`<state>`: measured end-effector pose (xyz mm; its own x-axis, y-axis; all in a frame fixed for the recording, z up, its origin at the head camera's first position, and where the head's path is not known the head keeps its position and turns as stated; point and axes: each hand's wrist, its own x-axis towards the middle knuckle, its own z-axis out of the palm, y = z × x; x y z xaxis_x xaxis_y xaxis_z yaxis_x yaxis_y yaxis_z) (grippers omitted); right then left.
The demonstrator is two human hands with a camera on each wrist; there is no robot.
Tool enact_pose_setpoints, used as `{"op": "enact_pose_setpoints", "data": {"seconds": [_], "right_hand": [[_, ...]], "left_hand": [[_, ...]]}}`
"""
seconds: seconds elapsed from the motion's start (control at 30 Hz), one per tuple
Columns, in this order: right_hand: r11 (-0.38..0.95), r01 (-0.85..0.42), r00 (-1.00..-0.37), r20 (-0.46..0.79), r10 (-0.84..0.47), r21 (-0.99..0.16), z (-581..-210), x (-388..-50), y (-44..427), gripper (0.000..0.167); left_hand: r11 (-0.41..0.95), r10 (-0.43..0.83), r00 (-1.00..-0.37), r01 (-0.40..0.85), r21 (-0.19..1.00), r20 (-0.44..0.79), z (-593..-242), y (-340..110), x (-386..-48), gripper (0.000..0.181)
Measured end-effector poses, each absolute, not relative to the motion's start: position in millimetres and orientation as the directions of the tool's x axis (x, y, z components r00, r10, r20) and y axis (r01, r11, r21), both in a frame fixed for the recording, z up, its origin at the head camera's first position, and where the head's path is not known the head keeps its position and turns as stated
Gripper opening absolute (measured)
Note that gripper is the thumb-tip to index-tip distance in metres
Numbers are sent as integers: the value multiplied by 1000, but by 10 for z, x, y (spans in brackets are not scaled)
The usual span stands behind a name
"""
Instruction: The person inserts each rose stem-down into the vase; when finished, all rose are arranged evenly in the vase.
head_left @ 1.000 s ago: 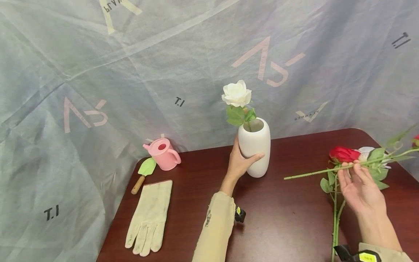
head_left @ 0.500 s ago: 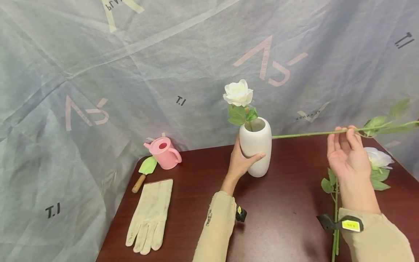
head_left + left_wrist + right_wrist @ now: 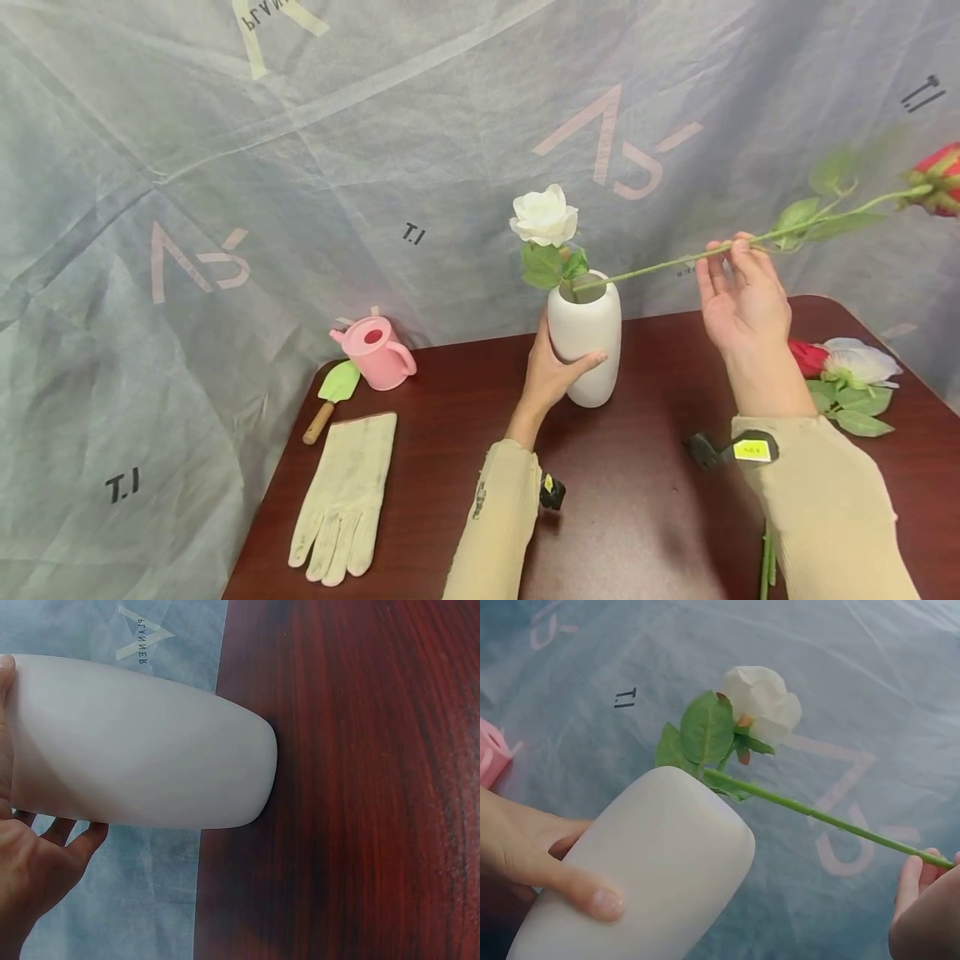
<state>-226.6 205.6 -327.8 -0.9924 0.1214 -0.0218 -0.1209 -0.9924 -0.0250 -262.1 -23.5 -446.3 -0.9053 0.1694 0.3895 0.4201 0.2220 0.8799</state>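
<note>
In the right hand (image 3: 746, 304), the red rose (image 3: 939, 181) is partly cropped.

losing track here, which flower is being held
The red rose, its stem in the right hand; a white rose stands in the vase, while a red flower and a white flower lie on the table.

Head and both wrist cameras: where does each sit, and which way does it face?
Head: worn on the head, facing forward and down at the table; left hand, right hand and sleeves show.
Left wrist: on that wrist, facing the vase side-on; part of the left hand shows.
Right wrist: on that wrist, facing the vase's upper part, the white rose and the held stem; the left hand and part of the right hand show.
Shared: head and right wrist both show vase, white rose, held stem and both hands.
</note>
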Motion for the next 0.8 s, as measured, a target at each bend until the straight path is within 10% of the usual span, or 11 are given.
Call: {"op": "enact_pose_setpoints", "data": {"seconds": [0.8], "right_hand": [[-706, -191, -970, 19, 244, -682, -3108, -2443, 1512, 2]], "left_hand": [[225, 159, -907, 417, 881, 389, -4426, -235, -2584, 101]]}}
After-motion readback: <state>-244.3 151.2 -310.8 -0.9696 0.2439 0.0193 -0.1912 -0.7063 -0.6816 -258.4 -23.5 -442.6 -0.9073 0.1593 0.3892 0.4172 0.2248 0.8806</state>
